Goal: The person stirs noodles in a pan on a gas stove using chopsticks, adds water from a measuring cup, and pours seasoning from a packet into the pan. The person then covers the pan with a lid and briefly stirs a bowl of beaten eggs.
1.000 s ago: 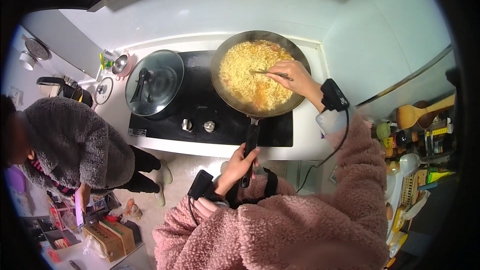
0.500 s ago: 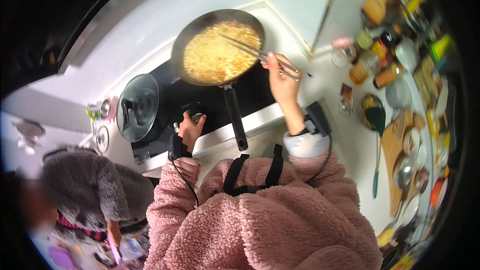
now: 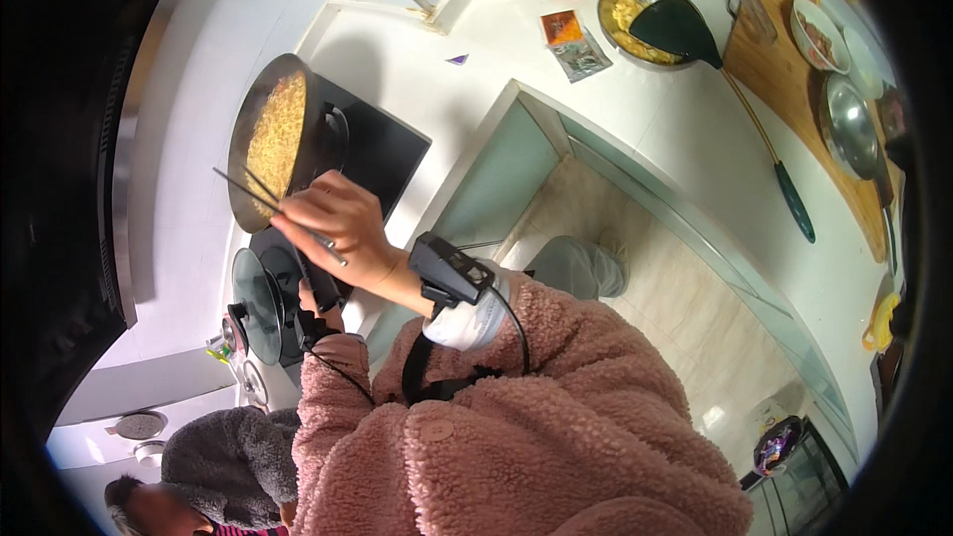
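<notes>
Over the pan's [image 3: 312,104] edge, your right hand [image 3: 342,228] pinches chopsticks [image 3: 246,194], likely avoiding heat; whether your left hand [image 3: 330,310] grips, I can't tell.

The right hand [image 3: 342,228] is held at nine o'clock, its fingers [image 3: 310,204] bent and pinched together, the back of the hand turned upward. The right wrist [image 3: 402,283] is held nearly straight, and the right arm [image 3: 586,347] is stretched toward ten o'clock. At eight o'clock the left hand [image 3: 331,317] is partly hidden; its grip cannot be made out. The left arm [image 3: 333,387] is pointed toward twelve o'clock.
</notes>
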